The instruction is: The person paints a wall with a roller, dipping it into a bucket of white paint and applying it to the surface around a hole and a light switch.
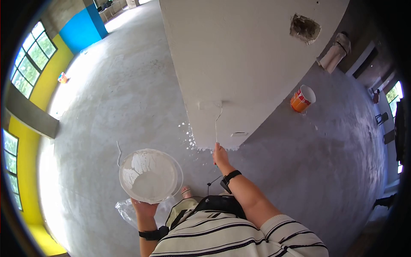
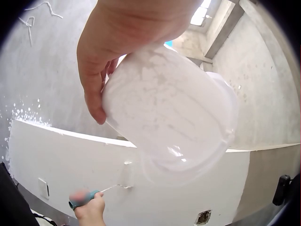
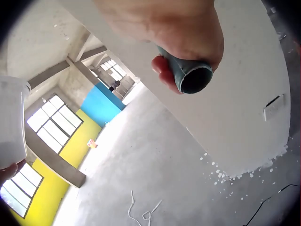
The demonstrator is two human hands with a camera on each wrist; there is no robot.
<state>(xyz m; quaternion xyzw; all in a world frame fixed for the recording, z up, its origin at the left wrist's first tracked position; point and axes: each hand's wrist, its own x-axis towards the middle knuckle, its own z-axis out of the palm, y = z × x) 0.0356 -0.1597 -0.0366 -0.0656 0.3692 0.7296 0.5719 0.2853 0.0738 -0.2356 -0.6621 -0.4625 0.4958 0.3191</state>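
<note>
My left hand (image 1: 146, 208) grips a translucent white plastic bucket (image 1: 178, 171) from below, its fingers and thumb curled about the base in the left wrist view. White paint lies inside and streaks the inner wall. In my right hand (image 1: 220, 155) is a paint roller, held by its teal handle (image 3: 181, 70). The roller's thin wire frame (image 1: 216, 126) reaches up to the pale wall (image 1: 239, 64), where the white roller head (image 1: 209, 104) lies against the surface, low down and near the left edge.
White paint spatters (image 1: 188, 136) dot the floor at the wall's foot. The wall has a ragged hole (image 1: 305, 29) and a small slotted box (image 1: 239, 134). An orange bucket (image 1: 301, 102) stands to the right, with another person (image 1: 336, 53) beyond. Clear plastic (image 1: 126, 210) hangs beneath my bucket.
</note>
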